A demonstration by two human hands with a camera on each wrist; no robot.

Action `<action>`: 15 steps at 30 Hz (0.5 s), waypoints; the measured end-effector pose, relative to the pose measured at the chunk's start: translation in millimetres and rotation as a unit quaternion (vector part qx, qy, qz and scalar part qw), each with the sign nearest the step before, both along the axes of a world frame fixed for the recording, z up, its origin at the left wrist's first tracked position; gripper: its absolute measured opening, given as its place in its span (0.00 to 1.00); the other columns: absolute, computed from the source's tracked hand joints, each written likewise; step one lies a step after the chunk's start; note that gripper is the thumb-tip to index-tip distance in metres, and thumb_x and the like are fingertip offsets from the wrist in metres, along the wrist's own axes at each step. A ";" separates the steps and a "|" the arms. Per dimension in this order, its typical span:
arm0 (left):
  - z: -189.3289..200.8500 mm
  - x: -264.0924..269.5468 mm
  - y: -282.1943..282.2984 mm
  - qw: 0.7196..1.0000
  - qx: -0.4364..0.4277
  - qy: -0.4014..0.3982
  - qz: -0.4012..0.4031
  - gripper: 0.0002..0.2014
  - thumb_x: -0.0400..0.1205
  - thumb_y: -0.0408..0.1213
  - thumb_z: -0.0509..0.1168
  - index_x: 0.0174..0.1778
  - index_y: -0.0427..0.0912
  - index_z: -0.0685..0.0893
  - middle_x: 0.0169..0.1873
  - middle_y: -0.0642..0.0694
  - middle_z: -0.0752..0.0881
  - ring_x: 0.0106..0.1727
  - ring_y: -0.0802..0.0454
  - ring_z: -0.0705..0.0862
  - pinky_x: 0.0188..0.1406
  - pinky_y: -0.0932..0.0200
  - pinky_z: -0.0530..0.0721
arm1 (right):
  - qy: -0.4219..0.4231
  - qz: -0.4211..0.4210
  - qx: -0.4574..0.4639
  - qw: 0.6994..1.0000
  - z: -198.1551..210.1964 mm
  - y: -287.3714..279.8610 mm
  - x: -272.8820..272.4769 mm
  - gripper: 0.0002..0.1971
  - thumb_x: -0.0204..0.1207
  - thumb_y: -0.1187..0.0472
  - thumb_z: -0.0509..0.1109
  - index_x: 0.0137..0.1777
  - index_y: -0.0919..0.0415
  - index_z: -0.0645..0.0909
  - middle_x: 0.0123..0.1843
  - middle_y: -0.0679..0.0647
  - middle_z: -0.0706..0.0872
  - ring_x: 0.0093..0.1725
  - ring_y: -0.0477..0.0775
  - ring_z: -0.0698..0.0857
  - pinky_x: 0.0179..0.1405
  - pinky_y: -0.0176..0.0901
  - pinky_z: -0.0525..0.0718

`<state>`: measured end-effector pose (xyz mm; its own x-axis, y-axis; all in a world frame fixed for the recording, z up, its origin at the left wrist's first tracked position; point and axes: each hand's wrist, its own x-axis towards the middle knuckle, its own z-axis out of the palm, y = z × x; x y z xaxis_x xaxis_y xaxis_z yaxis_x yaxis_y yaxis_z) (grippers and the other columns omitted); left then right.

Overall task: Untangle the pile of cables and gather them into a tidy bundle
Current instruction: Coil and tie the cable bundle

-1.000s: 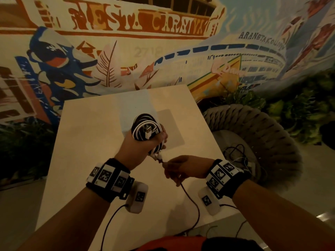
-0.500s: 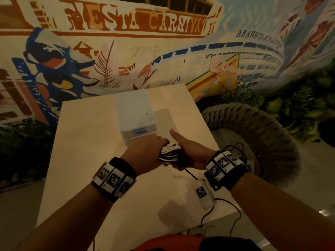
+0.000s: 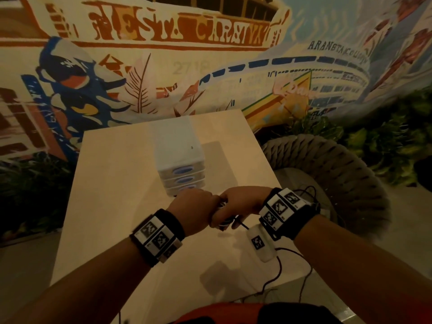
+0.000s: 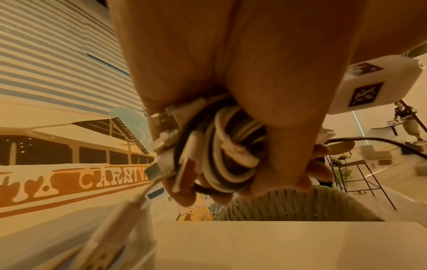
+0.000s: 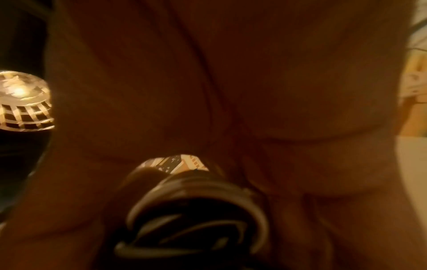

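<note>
A coiled bundle of white and black cables point(image 4: 227, 151) with several plugs at its side sits in my left hand point(image 3: 195, 208), whose fingers curl round it. My right hand point(image 3: 236, 206) is closed on the same bundle point(image 3: 224, 222) from the right, knuckle to knuckle with the left. The two hands hover just above the pale table point(image 3: 112, 183), in front of a small drawer unit. In the right wrist view the coil point(image 5: 196, 215) shows dark and blurred below the palm. A thin black lead point(image 3: 242, 225) trails from the bundle toward the right.
A white three-drawer box point(image 3: 178, 157) stands mid-table just behind my hands. A woven rope chair point(image 3: 339, 178) holding loose black cables point(image 3: 306, 191) sits right of the table. A painted wall runs behind, with plants at both sides.
The bundle came down from held upright in my left hand to low over the table. My right hand left the loose end and closed round the coil.
</note>
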<state>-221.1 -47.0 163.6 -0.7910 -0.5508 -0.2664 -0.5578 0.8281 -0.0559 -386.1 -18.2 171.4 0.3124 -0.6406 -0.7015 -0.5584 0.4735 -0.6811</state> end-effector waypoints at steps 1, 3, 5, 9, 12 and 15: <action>-0.5 -2.4 1.0 1.000 -0.001 -0.017 0.003 0.10 0.87 0.44 0.59 0.53 0.46 0.84 0.45 0.47 0.88 0.46 0.44 0.88 0.46 0.50 0.87 | 0.024 0.021 -0.010 0.999 0.7 -0.5 4.3 0.19 0.71 0.58 0.83 0.59 0.63 0.88 0.45 0.55 0.92 0.50 0.54 0.92 0.52 0.50 0.92; -1.5 -6.5 3.1 0.999 0.000 -0.041 0.006 0.10 0.87 0.42 0.60 0.47 0.44 0.85 0.42 0.46 0.87 0.45 0.44 0.88 0.47 0.49 0.88 | 0.083 0.053 -0.041 0.994 -1.7 -1.0 14.6 0.17 0.69 0.57 0.84 0.54 0.65 0.90 0.38 0.54 0.90 0.40 0.52 0.89 0.46 0.48 0.91; -2.9 -7.3 2.2 0.999 0.005 -0.049 0.012 0.09 0.85 0.40 0.61 0.42 0.45 0.84 0.38 0.47 0.84 0.45 0.44 0.89 0.48 0.49 0.88 | 0.133 0.050 -0.058 0.988 -5.5 -1.1 21.4 0.13 0.68 0.57 0.82 0.46 0.67 0.91 0.32 0.52 0.88 0.33 0.51 0.86 0.40 0.45 0.90; -9.2 -2.6 -0.6 0.999 0.030 -0.005 0.031 0.08 0.84 0.43 0.63 0.49 0.46 0.86 0.42 0.47 0.88 0.44 0.45 0.88 0.43 0.52 0.87 | 0.166 0.048 -0.067 0.983 -10.4 -1.8 21.9 0.08 0.69 0.56 0.80 0.36 0.60 0.87 0.28 0.50 0.85 0.27 0.50 0.81 0.31 0.39 0.83; -15.1 0.9 3.2 0.994 0.035 0.071 0.069 0.14 0.84 0.46 0.64 0.63 0.46 0.80 0.47 0.47 0.89 0.46 0.45 0.89 0.43 0.49 0.88 | 0.173 0.050 -0.068 0.981 -11.3 0.0 20.3 0.09 0.69 0.55 0.79 0.38 0.61 0.88 0.29 0.51 0.85 0.28 0.51 0.81 0.32 0.41 0.82; -16.5 7.7 -1.5 0.987 0.030 0.133 0.082 0.24 0.80 0.51 0.69 0.70 0.47 0.76 0.52 0.47 0.88 0.52 0.45 0.88 0.48 0.47 0.88 | 0.168 0.048 -0.066 0.982 -8.3 0.0 14.4 0.11 0.68 0.53 0.79 0.42 0.61 0.88 0.30 0.52 0.85 0.28 0.51 0.80 0.32 0.41 0.82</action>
<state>-213.4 -48.5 147.1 -0.7391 -0.6667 -0.0964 -0.6727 0.7230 0.1572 -371.6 -18.2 163.2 0.1411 -0.7124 -0.6875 -0.8001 0.3269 -0.5029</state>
